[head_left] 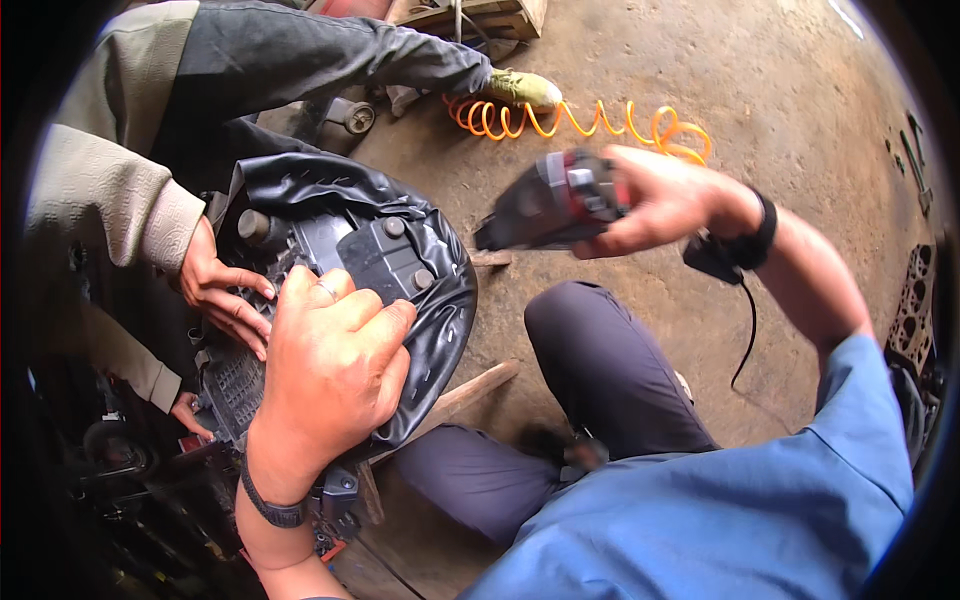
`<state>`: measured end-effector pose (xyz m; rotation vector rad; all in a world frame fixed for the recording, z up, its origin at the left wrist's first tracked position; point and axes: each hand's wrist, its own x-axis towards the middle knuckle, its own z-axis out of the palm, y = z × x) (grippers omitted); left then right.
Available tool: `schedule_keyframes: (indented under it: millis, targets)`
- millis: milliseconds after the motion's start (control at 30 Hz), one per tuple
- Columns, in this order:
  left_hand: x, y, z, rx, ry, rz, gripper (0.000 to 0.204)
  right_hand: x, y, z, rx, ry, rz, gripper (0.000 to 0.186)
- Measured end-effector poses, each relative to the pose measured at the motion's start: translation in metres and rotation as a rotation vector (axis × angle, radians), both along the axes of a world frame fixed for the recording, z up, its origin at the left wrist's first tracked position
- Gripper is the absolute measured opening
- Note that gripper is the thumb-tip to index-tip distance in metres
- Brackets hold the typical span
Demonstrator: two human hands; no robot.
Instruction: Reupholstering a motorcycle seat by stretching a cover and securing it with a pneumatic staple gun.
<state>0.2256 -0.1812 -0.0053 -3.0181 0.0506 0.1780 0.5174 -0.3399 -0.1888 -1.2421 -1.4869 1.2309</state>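
Observation:
An upturned motorcycle seat has a black plastic base with round rubber feet. Black vinyl cover wraps over its edge, with small staple-like marks along it. My left hand is closed in a fist over the seat, and whatever its fingers grip is hidden beneath. Off the seat's right side, my right hand grips a black and red power tool, smeared by motion and apart from the seat. Close to my left hand, a co-worker's hand rests on the base; another co-worker's hand is lower left.
An orange coiled hose lies on the concrete floor beyond the seat, beside the co-worker's shoe. Wooden bars stick out under the seat. A wooden crate stands at the back. Metal parts line the right edge.

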Motion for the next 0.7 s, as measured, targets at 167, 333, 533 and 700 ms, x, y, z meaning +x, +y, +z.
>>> schedule_keyframes:
  millis: [167,333,533,700]
  targets:
    - [0.003,-0.002,0.015,-0.17,-0.046,0.079,0.049,0.011,-0.095,-0.073,-0.038,0.131,-0.449,0.037]
    - [-0.011,-0.011,0.057,-0.371,-0.013,0.385,0.081,0.003,-0.163,-0.14,-0.162,-0.466,-0.432,0.044]
    - [-0.053,0.01,0.082,-0.351,0.176,0.407,0.056,-0.033,-0.211,-0.25,-0.286,-0.915,-0.286,0.044]
    - [-0.075,0.004,0.069,-0.504,0.058,0.505,0.04,-0.051,-0.247,-0.298,-0.362,-1.009,-0.242,0.061]
